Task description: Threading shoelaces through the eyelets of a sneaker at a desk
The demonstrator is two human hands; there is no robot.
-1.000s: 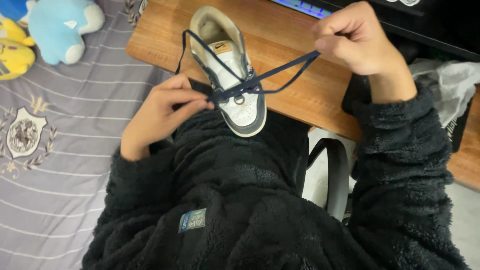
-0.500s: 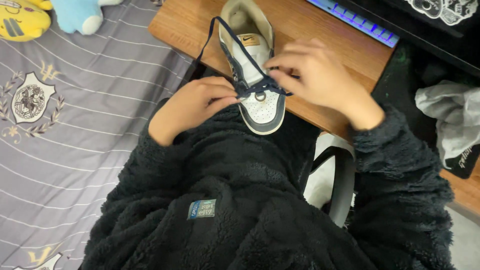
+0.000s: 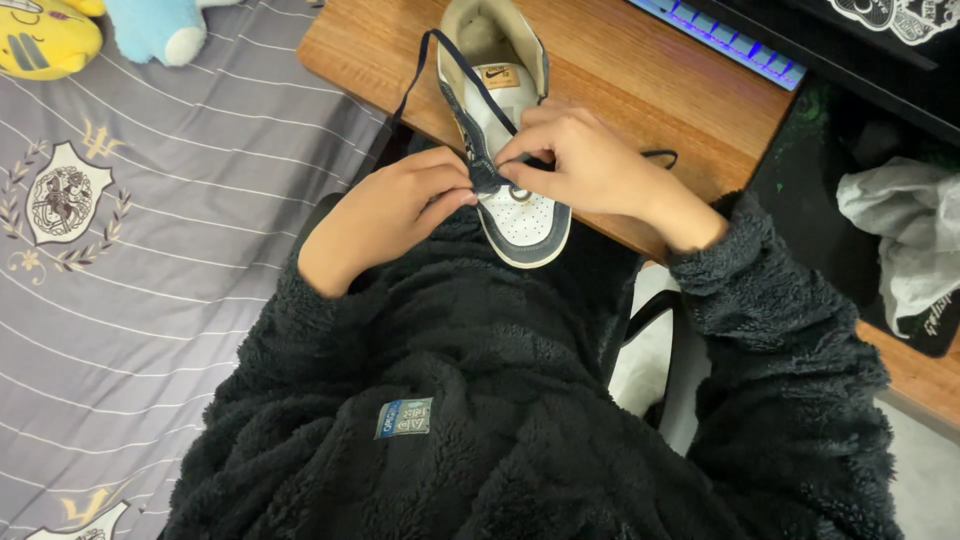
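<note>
A white and dark blue sneaker rests with its toe over the edge of a wooden desk. A dark blue shoelace runs from its eyelets in a loop up the shoe's left side. My left hand pinches the lace at the left side of the lower eyelets. Over the middle of the shoe, my right hand is closed on the lace too, fingertips almost touching the left hand. A short lace end sticks out to the right behind my right hand. Both arms wear a fuzzy black sleeve.
A keyboard with lit keys lies at the desk's far side. To the left is a grey striped bedspread with crests, a yellow plush toy and a blue one. A crumpled grey cloth lies at the right.
My right hand came down from far right, where it held the lace taut, to the middle of the shoe. The left hand stayed by the lower eyelets. The view shifted closer to the shoe.
</note>
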